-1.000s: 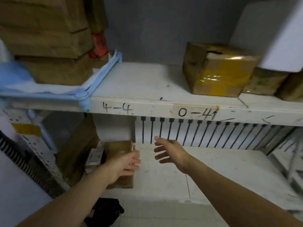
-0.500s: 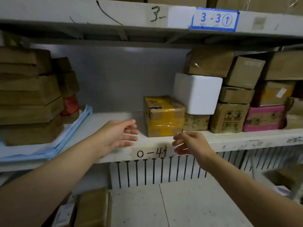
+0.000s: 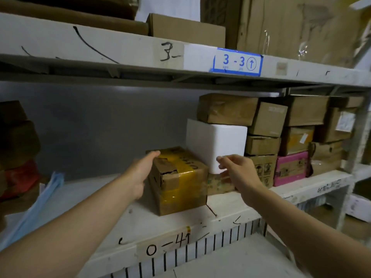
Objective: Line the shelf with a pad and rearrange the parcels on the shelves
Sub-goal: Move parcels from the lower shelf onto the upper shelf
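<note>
Yellow-taped parcel (image 3: 180, 181): brown carton, yellow tape over top and near face, brown tape torn at the near left corner. It sits on the middle shelf (image 3: 224, 209), close to the front edge, above the handwritten "0-41".

Left grip (image 3: 140, 173): wide, fingers straight and laid along the parcel's left face, fingertips at its far top corner, thumb low. Nothing is clasped.

Right grip (image 3: 239, 171): fingers loosely bent, holding nothing, held in front of the lower near corner of the white foam box (image 3: 216, 143). Cannot tell whether it touches the box.

The foam box stands just right of and behind the parcel, on a small flat carton (image 3: 218, 184). A brown parcel (image 3: 226, 108) lies on top of the foam box.

Further right are stacked cartons, with a pink box (image 3: 291, 167) at the bottom of one stack.

Far left: blue pad (image 3: 46, 197) on the same shelf, under a dark stack of parcels (image 3: 16, 137), with its edge sticking out to the right.

The upper shelf edge carries a blue "3-3" label (image 3: 236, 62), with large cartons above it.
</note>
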The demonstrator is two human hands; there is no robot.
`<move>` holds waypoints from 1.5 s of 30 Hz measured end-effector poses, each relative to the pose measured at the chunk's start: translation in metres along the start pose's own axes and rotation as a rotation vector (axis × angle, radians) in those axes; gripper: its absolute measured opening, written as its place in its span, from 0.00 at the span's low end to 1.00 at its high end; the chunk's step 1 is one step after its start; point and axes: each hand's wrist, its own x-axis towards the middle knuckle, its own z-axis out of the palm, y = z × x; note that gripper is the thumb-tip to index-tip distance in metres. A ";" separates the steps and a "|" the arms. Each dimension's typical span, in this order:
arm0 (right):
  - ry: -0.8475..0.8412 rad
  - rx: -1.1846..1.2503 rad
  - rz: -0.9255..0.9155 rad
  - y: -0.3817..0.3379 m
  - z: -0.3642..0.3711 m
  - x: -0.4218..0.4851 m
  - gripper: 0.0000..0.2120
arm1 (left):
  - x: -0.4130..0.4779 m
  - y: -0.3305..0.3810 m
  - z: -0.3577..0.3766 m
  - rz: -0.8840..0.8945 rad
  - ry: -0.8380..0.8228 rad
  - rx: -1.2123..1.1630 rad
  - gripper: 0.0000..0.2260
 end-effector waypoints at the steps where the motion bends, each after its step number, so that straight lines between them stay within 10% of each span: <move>1: 0.046 -0.017 -0.027 -0.006 0.000 0.006 0.14 | 0.006 0.007 0.004 0.035 0.022 -0.009 0.25; 6: 0.291 -0.110 -0.141 -0.034 -0.003 0.045 0.36 | 0.030 0.037 0.025 0.176 0.046 0.034 0.09; 15: 0.541 -0.203 -0.143 -0.080 -0.009 0.098 0.41 | 0.036 0.081 0.071 0.190 -0.143 -0.024 0.10; 22: 0.477 -0.034 -0.081 -0.085 -0.018 0.116 0.38 | 0.044 0.112 0.102 0.151 -0.207 -0.094 0.34; 28: 0.228 0.092 -0.052 -0.098 -0.032 0.125 0.29 | 0.053 0.130 0.125 0.082 -0.269 -0.166 0.20; 45: 0.015 0.217 -0.107 -0.119 -0.022 0.090 0.22 | 0.020 0.133 0.098 0.097 -0.156 -0.311 0.20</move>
